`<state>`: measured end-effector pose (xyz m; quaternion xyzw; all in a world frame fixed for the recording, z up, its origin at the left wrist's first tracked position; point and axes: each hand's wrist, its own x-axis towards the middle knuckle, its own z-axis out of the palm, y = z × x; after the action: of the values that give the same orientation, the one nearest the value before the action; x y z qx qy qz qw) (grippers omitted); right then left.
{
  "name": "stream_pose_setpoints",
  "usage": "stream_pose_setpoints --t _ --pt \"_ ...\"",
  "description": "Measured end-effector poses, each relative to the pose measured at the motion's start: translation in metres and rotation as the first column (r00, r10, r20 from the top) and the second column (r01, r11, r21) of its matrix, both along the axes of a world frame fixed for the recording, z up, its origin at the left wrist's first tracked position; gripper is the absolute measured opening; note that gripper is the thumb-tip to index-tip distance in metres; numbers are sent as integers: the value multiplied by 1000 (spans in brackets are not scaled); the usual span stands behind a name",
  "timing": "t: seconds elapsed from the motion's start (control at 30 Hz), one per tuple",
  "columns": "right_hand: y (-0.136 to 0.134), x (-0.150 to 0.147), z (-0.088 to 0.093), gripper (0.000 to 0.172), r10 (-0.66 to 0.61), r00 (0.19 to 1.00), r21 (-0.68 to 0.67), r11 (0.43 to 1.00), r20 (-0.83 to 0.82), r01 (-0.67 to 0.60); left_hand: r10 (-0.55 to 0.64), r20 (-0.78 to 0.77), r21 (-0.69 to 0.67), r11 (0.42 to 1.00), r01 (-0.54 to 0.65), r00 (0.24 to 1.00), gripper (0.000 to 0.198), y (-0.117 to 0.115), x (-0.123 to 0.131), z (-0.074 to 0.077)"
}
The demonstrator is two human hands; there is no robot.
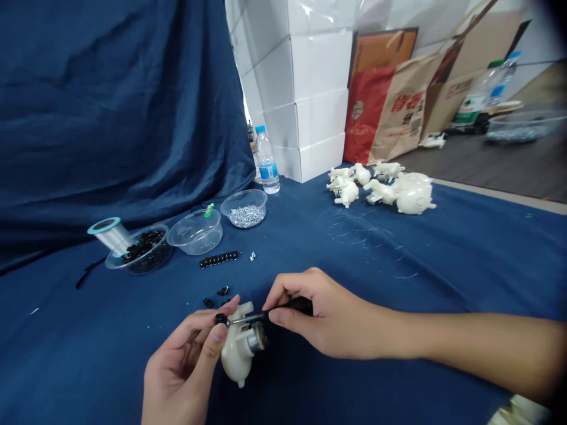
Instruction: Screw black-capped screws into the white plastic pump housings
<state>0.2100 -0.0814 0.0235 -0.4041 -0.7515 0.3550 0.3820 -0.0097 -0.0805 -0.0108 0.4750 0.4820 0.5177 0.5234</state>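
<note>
Gripping a white plastic housing (pixel 233 360) fitted with a small metal motor (pixel 256 339), the left hand (pixel 181 366) sat low and left of centre, its grip closed around the part, whose long axis ran nearly upright in the frame with a slight tilt. The right hand (pixel 321 319) reached in from the right, its grip closed on the black handle of a screwdriver (pixel 300 305). The metal shaft (pixel 245 319) lay almost level across the top of the housing, pointing left towards the left hand's fingers and ending at a small black piece (pixel 220 319). Loose black parts (pixel 208 302) lay just above the hands on the blue-covered table (pixel 465 254). Farther up sat a row of black beads (pixel 219 258), a tub of silver screws (pixel 245 215), and a water bottle (pixel 267 160). White plastic bodies (pixel 381 186) were clustered at upper right.
</note>
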Motion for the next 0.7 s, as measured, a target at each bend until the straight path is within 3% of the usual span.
stream_pose_setpoints --t 0.07,0.2,0.3,0.43,0.7 --pt "2 1 0 8 -3 1000 16 1000 -1 3 -17 -16 2 1000 17 1000 28 1 1 1" --pt "6 4 -3 23 2 997 250 968 74 -20 -15 23 10 1000 14 1000 38 4 4 4" --pt "9 7 -5 23 55 994 353 932 90 -83 -25 41 24 999 24 999 35 5 1 3" --pt "13 9 -5 21 52 995 369 926 84 -80 -46 -14 27 999 46 999 31 6 -7 -4" --pt "17 10 -7 19 52 995 409 909 83 -82 131 -213 117 987 -108 968 34 12 -12 -13"
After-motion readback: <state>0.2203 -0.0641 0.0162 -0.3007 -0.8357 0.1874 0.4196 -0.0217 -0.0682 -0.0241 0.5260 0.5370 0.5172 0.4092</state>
